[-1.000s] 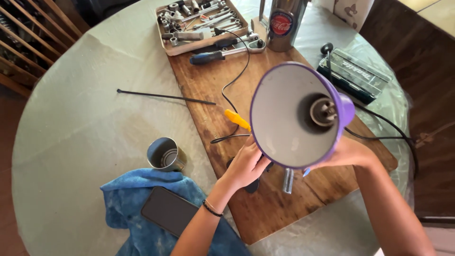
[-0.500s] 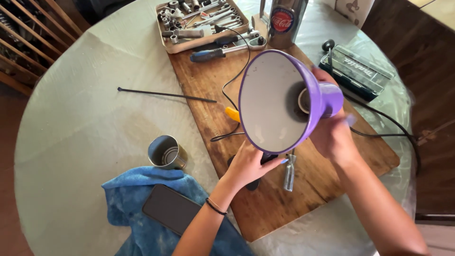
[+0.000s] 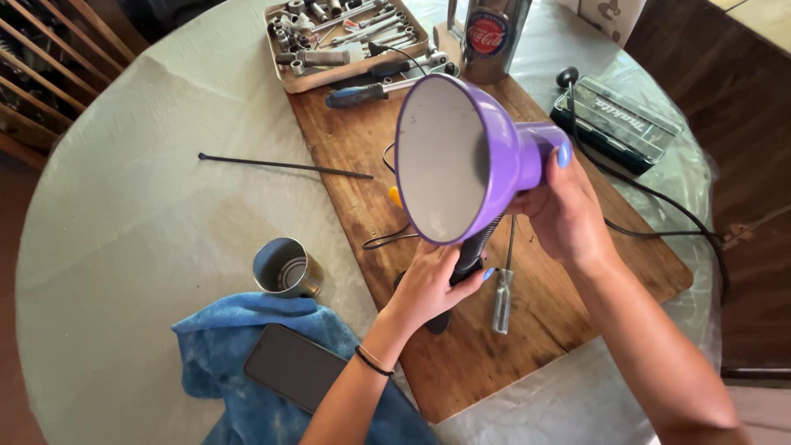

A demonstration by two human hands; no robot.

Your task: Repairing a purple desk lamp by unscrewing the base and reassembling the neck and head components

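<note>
Head view | right hand point(image 3: 568, 214) clasping purple lampshade point(image 3: 461, 161) neck | left hand point(image 3: 432, 284) closed round black stem point(image 3: 474, 247) | over wooden board point(image 3: 560, 288)

Purple lamp shade point(image 3: 494, 156), grey-white inside. Brown wood board point(image 3: 577, 305). Blue cloth point(image 3: 222, 346). Black phone point(image 3: 292, 367). Blue nails, right hand point(image 3: 568, 214).
</note>
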